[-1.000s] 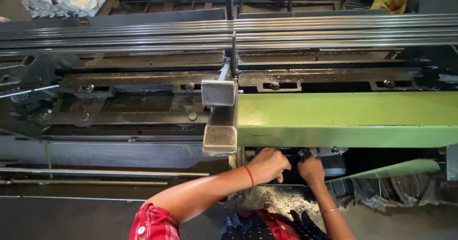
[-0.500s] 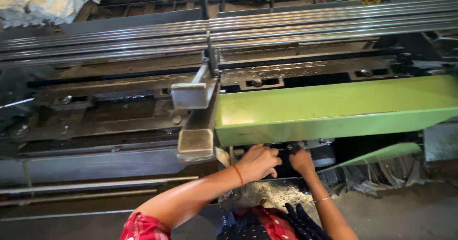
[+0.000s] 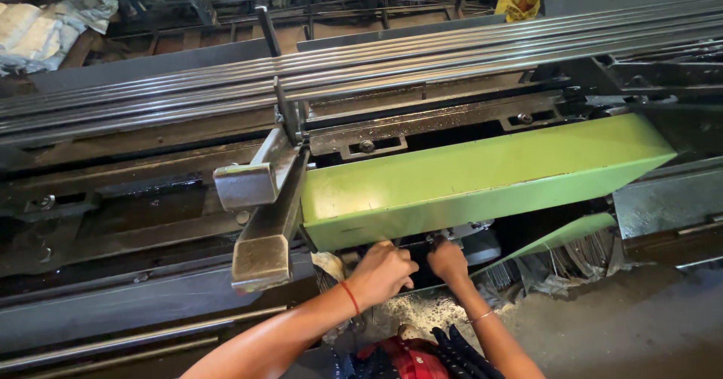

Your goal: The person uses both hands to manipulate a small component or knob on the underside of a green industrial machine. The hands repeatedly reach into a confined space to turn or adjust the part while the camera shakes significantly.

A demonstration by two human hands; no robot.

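Under the green cover: left hand clenched, right hand gripping a dark machine part, both reaching beneath; grasp partly hidden.

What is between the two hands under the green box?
In the head view, only a narrow dark gap under the green cover separates the left hand and right hand; nothing visible lies there.
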